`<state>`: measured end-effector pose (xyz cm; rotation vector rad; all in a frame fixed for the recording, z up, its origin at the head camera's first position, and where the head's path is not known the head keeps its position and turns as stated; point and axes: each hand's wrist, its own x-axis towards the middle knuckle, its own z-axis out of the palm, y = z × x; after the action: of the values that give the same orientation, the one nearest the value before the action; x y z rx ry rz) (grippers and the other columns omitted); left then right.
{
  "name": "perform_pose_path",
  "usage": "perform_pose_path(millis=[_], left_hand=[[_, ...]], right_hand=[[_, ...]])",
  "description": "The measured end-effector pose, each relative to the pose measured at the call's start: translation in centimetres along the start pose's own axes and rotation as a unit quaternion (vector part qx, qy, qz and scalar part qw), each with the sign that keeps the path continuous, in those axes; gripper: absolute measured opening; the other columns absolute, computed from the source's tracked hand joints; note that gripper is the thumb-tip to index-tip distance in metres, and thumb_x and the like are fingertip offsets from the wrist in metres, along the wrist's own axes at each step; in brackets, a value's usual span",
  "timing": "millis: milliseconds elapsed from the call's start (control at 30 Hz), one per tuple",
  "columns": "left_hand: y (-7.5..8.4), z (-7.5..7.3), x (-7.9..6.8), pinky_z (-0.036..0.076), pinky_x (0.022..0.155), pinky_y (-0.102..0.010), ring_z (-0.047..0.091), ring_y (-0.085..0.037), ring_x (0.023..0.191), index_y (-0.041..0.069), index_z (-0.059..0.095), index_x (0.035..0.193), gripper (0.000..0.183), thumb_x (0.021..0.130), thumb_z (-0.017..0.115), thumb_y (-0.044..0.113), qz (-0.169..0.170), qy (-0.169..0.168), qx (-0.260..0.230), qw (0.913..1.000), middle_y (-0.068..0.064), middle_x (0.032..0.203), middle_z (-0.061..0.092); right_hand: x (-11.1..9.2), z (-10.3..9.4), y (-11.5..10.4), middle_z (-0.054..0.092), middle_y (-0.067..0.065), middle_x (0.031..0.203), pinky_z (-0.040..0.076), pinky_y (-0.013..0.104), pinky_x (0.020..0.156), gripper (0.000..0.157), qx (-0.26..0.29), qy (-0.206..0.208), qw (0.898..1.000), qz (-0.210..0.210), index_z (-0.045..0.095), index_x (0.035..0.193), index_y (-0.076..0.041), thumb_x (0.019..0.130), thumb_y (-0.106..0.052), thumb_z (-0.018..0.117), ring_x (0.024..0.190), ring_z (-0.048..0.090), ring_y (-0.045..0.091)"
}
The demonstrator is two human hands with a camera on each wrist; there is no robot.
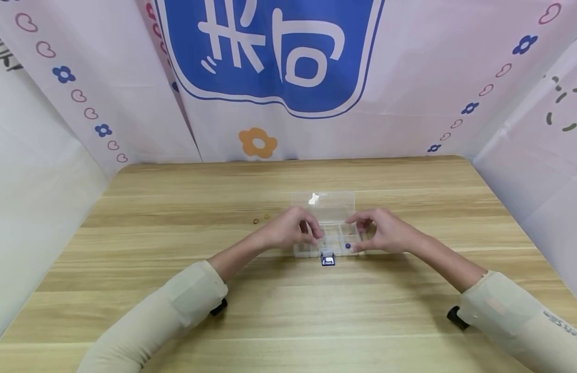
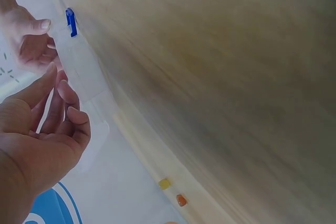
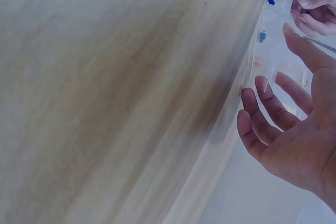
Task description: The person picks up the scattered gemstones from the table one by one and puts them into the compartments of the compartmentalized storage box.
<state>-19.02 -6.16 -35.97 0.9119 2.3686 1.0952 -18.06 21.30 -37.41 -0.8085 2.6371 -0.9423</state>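
A clear plastic compartment box (image 1: 335, 253) lies on the table, its see-through lid (image 1: 332, 204) raised at the back. On its front is a blue latch (image 1: 328, 259). My left hand (image 1: 298, 228) is over the left compartments with fingers curled and thumb near the index finger; I cannot tell whether it pinches something small. The right hand (image 1: 380, 230) arches around the right end of the box, thumb and fingers (image 3: 261, 119) apart, nothing visible between them. Close to that thumb, a small dark blue piece (image 1: 348, 245) sits in a front right compartment.
Left of the box, a small orange piece (image 2: 181, 200) and a yellow piece (image 2: 165, 183) lie on the wooden table (image 1: 288, 311). Behind the table hangs a white printed cloth (image 1: 363, 134). Beige sleeves (image 1: 176, 298) cover both forearms.
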Motion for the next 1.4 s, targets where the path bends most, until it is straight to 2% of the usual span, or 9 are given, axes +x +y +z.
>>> perform_pose_path(millis=[300, 433, 633, 1000, 1400], left_hand=[[-0.6, -1.0, -1.0, 0.055, 0.075, -0.023, 0.064, -0.012, 0.078, -0.005, 0.076, 0.093, 0.004, 0.090, 0.077, -0.004, 0.010, 0.015, 0.002, 0.9998, -0.010, 0.092, 0.076], [-1.0, -1.6, -1.7, 0.054, 0.072, -0.023, 0.063, -0.013, 0.079, -0.004, 0.076, 0.093, 0.003, 0.091, 0.077, -0.002, -0.003, 0.026, 0.002, 0.9996, -0.009, 0.091, 0.076], [-1.7, -2.4, -2.7, 0.054, 0.069, -0.025, 0.063, -0.015, 0.077, -0.006, 0.076, 0.093, 0.003, 0.090, 0.076, -0.005, 0.002, 0.049, -0.005, 0.9988, -0.012, 0.091, 0.075], [-3.4, -3.2, -4.3, 0.053, 0.065, -0.024, 0.061, -0.015, 0.072, -0.005, 0.076, 0.092, 0.004, 0.089, 0.075, -0.008, -0.003, 0.069, -0.011, 0.9975, -0.013, 0.091, 0.074], [-4.8, -5.0, -5.0, 0.051, 0.061, -0.021, 0.064, -0.021, 0.074, -0.009, 0.075, 0.096, 0.007, 0.090, 0.075, -0.008, -0.031, 0.111, 0.035, 0.9927, -0.016, 0.092, 0.075]], right_hand=[[0.0, 0.0, -0.2, 0.065, 0.005, 0.095, 0.051, 0.040, 0.084, 0.059, -0.001, -0.001, 1.000, 0.003, 0.070, 0.125, 0.003, 0.077, -0.020, 0.093, 0.090, 0.057, 0.022], [0.0, 0.0, -0.2, 0.065, 0.005, 0.095, 0.051, 0.040, 0.084, 0.059, -0.004, -0.001, 1.000, 0.004, 0.070, 0.125, 0.003, 0.077, -0.021, 0.093, 0.091, 0.057, 0.022], [0.0, 0.1, -0.1, 0.065, 0.005, 0.096, 0.051, 0.039, 0.083, 0.060, -0.001, -0.002, 1.000, 0.005, 0.070, 0.126, 0.003, 0.077, -0.022, 0.093, 0.091, 0.057, 0.022], [-0.1, 0.1, -0.2, 0.065, 0.005, 0.097, 0.051, 0.039, 0.084, 0.060, 0.001, -0.003, 1.000, 0.008, 0.069, 0.127, 0.003, 0.078, -0.022, 0.093, 0.091, 0.057, 0.022], [-0.1, 0.2, -0.2, 0.065, 0.006, 0.097, 0.051, 0.040, 0.084, 0.060, 0.002, -0.003, 1.000, 0.007, 0.069, 0.127, 0.004, 0.078, -0.022, 0.092, 0.092, 0.057, 0.022]])
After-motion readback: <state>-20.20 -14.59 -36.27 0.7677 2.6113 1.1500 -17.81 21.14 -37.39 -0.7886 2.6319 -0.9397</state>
